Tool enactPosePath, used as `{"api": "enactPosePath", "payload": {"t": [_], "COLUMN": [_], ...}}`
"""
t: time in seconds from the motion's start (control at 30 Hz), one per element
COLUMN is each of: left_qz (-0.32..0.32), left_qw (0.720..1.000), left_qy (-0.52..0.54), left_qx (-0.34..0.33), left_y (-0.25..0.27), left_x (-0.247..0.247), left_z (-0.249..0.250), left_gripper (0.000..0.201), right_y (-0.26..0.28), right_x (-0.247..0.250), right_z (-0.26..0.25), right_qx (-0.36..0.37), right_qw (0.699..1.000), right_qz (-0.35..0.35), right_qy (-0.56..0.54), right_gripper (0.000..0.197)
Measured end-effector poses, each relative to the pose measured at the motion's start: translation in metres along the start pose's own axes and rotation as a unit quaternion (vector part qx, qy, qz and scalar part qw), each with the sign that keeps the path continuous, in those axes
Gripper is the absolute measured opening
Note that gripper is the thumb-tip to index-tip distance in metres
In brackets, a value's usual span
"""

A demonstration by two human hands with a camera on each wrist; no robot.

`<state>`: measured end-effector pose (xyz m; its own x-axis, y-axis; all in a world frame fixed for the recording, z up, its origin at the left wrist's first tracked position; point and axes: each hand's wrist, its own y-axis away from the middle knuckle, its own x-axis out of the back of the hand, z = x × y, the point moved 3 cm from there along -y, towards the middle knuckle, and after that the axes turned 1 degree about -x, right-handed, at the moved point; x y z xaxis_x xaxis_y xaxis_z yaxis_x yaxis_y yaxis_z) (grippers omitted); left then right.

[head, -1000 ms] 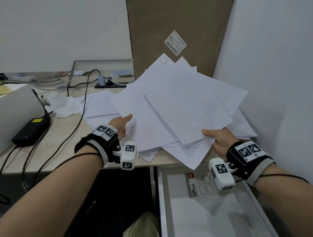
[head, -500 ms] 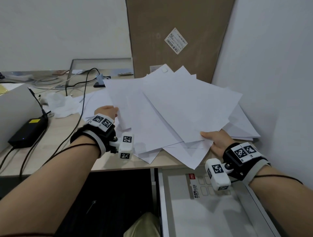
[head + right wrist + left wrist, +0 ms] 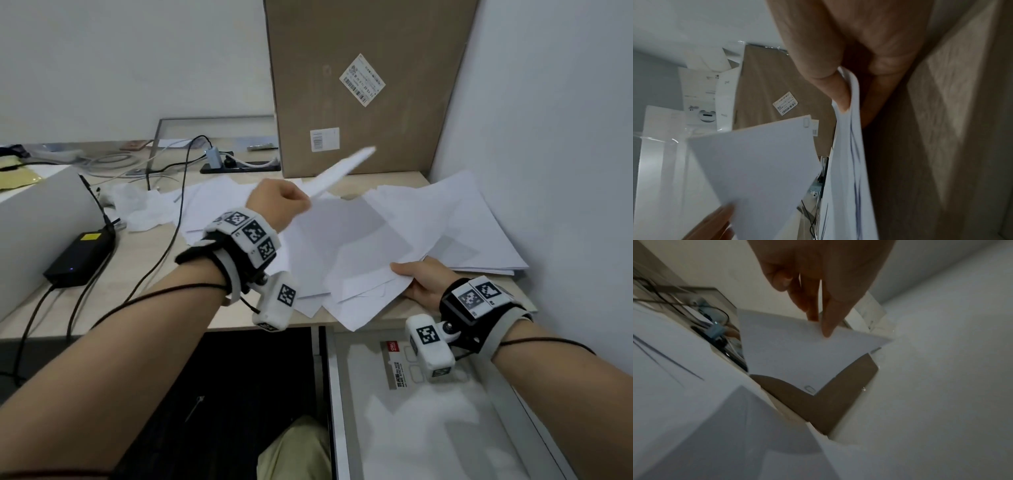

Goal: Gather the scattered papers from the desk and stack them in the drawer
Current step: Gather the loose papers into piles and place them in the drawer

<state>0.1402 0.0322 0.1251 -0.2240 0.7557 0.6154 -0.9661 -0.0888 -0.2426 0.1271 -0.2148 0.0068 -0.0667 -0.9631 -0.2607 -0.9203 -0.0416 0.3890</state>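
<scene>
My right hand [image 3: 416, 279] grips the near edge of a fanned bundle of white papers [image 3: 356, 246] that lies low over the desk's front right. In the right wrist view its thumb [image 3: 838, 97] presses on the bundle's edge [image 3: 846, 154]. My left hand [image 3: 284, 202] pinches a single white sheet [image 3: 339, 168], lifted edge-on above the bundle. The left wrist view shows that sheet [image 3: 795, 356] hanging from the fingertips [image 3: 827, 327]. More loose papers [image 3: 479, 233] lie by the right wall and some [image 3: 212, 205] behind my left hand. The open drawer [image 3: 342, 411] is below my right wrist.
A tall cardboard box [image 3: 359, 85] leans at the back of the desk. A black power adapter [image 3: 80, 255], cables and a crumpled tissue [image 3: 137, 209] lie at the left beside a white box [image 3: 34, 219]. A label pack [image 3: 399, 366] lies in the drawer. The wall is close on the right.
My left hand let go of the bundle's left edge, moved left to the desk, then rose towards the middle with a single sheet. The bundle has dropped lower in my right hand.
</scene>
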Motion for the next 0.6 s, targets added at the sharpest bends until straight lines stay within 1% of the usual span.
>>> {"api": "enactPosePath", "payload": {"t": [0.07,0.1,0.2,0.23,0.27,0.3,0.37,0.4,0.43,0.47,0.53,0.6], "left_qz": [-0.067,-0.095,-0.172,-0.197,-0.222,-0.252,-0.321,-0.338,-0.331,-0.298,-0.188,-0.098], "left_qw": [0.998,0.995,0.984,0.979,0.973,0.965,0.944,0.937,0.938,0.946,0.969,0.981], "left_qy": [0.005,0.005,-0.009,-0.009,-0.005,-0.004,-0.007,0.004,0.027,0.056,0.089,0.042], "left_qx": [0.017,0.025,0.048,0.058,0.066,0.071,0.08,0.088,0.099,0.112,0.136,0.164], "left_y": [0.008,0.012,0.024,0.028,0.033,0.037,0.044,0.046,0.045,0.043,0.032,0.023], "left_x": [-0.023,-0.033,-0.062,-0.07,-0.076,-0.081,-0.086,-0.086,-0.084,-0.078,-0.062,-0.041], "left_z": [0.002,0.001,-0.007,-0.011,-0.014,-0.018,-0.027,-0.031,-0.036,-0.04,-0.053,-0.07], "left_gripper": [0.004,0.005,0.008,0.009,0.01,0.014,0.029,0.034,0.034,0.033,0.03,0.041], "right_y": [0.006,0.007,0.009,0.01,0.012,0.01,0.004,0.0,-0.006,-0.008,-0.018,-0.029], "right_x": [-0.003,-0.003,0.0,0.0,-0.002,-0.002,-0.004,-0.007,-0.007,-0.009,-0.005,0.001], "right_z": [-0.002,-0.003,-0.005,-0.005,-0.006,-0.004,0.001,0.003,0.005,0.006,0.007,0.008], "right_qx": [-0.006,-0.01,-0.028,-0.035,-0.041,-0.048,-0.06,-0.064,-0.066,-0.064,-0.047,-0.021], "right_qw": [1.0,1.0,0.999,0.999,0.998,0.998,0.997,0.997,0.996,0.994,0.987,0.983], "right_qz": [-0.006,-0.007,-0.02,-0.033,-0.04,-0.041,-0.031,-0.019,0.005,0.033,0.072,0.095], "right_qy": [0.001,-0.001,-0.007,0.001,0.014,0.022,0.03,0.038,0.055,0.084,0.133,0.159], "right_gripper": [0.013,0.013,0.043,0.049,0.052,0.05,0.04,0.036,0.037,0.041,0.048,0.055]}}
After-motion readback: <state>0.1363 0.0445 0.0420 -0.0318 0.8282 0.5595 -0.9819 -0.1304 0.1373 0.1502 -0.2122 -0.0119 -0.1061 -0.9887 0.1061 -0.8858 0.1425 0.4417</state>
